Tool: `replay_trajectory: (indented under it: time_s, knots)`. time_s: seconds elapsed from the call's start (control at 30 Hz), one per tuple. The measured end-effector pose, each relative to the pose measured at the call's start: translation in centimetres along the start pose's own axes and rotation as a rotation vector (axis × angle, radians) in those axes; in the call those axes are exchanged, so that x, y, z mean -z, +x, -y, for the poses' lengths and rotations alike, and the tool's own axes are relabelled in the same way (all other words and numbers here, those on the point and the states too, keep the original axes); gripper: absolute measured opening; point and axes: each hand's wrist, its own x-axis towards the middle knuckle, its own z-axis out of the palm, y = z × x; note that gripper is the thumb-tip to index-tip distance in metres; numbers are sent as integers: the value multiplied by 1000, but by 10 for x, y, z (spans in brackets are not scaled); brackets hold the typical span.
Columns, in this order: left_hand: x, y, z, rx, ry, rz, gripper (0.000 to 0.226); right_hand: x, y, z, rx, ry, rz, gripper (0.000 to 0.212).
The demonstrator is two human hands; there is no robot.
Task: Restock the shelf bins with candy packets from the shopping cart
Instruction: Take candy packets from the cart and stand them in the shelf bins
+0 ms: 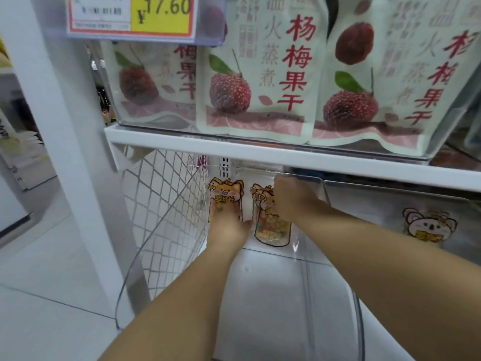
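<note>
Clear bin (273, 295) below the shelf (182, 142) holds two upright cat packets. At the left packet (226, 194) the left grip (229, 227) touches the bottom; pinching or not, I cannot tell. The right grip (291, 199) is curled around the top of the right packet (272, 227).

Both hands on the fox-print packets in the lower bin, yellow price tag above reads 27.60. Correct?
One error: in the head view the yellow price tag reads 17.60, not 27.60. The rest holds: left hand and right hand are on the fox-print packets in the lower bin.
</note>
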Motion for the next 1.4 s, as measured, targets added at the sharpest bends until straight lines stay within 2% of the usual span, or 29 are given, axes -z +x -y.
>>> replay_trajectory:
  time_s: [0.07, 0.17, 0.23, 0.33, 0.43, 0.53, 0.73, 1.07, 1.17, 1.23, 1.33, 1.4]
  knots:
    - [1, 0, 5, -40, 18, 60, 43, -5, 2, 4, -12, 64, -31, 23]
    - [2, 0, 4, -40, 8, 60, 49, -8, 5, 9, -68, 204, -75, 23]
    - [3, 0, 4, -32, -18, 49, 46, -11, 5, 12, -118, 271, -74, 35]
    - [3, 1, 6, -41, -42, 34, 45, -14, -5, 14, -321, 600, -102, 62]
    - [2, 0, 5, -43, -44, 20, 50, -18, -14, 17, -617, 950, -71, 69]
    - [1, -1, 5, -58, -25, 21, 53, -37, -19, 27, -762, 1051, 14, 67]
    - [-2, -3, 1, -91, -2, 9, 41, -61, -27, 33, -784, 1091, -72, 55]
    - [0, -6, -3, -85, -143, -13, 59, -76, -32, 45, -773, 1193, -196, 37]
    - [0, -1, 0, -77, -165, 5, 60, -73, -32, 53, -721, 1193, -180, 52]
    - [3, -2, -2, -40, -74, -38, 55, -72, -32, 57, -677, 1171, -157, 65]
    - [4, -4, 2, 26, 48, -88, 53, -73, -37, 60, -625, 1113, -154, 69]
    - [1, -4, 6, 6, 74, -125, 54, -74, -40, 60, -611, 1045, -151, 69]
